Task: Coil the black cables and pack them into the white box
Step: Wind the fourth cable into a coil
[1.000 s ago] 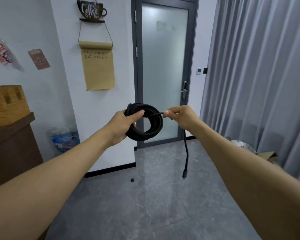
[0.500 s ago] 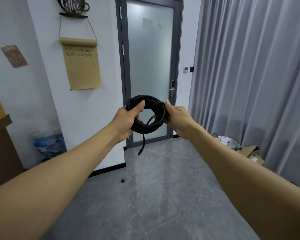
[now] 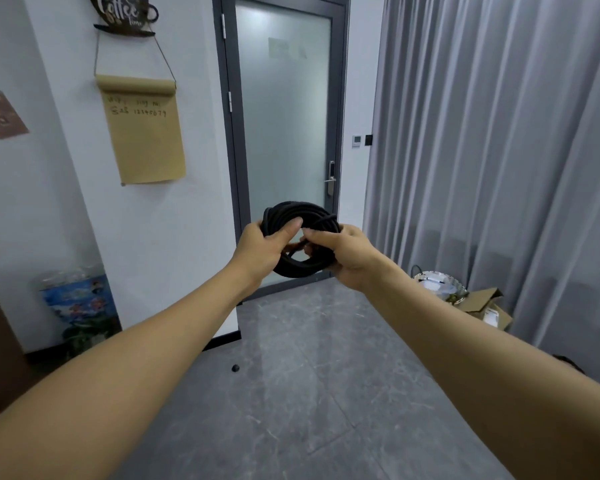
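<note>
Both hands are raised at arm's length in front of the frosted glass door point(image 3: 284, 133), gripping one coiled black cable point(image 3: 300, 216) between them. The left hand point(image 3: 262, 249) wraps the coil's left side, thumb pressed flat over the top of the loops and fingers curled behind. The right hand point(image 3: 343, 254) closes on the right side, its thumb and forefinger reaching into the middle of the coil, where they seem to pinch a strand of cable; the exact hold is hard to make out. The coil is held in the air, tilted toward the camera, touching nothing but the hands.

Below lies a grey tiled floor point(image 3: 291, 410) with a small dark object point(image 3: 235, 368) on it. Grey curtains point(image 3: 499, 150) hang at the right, with an open cardboard box point(image 3: 487, 304) and a white woven basket point(image 3: 439, 284) at their foot. A brown paper roll point(image 3: 142, 133) hangs on the white wall at left.
</note>
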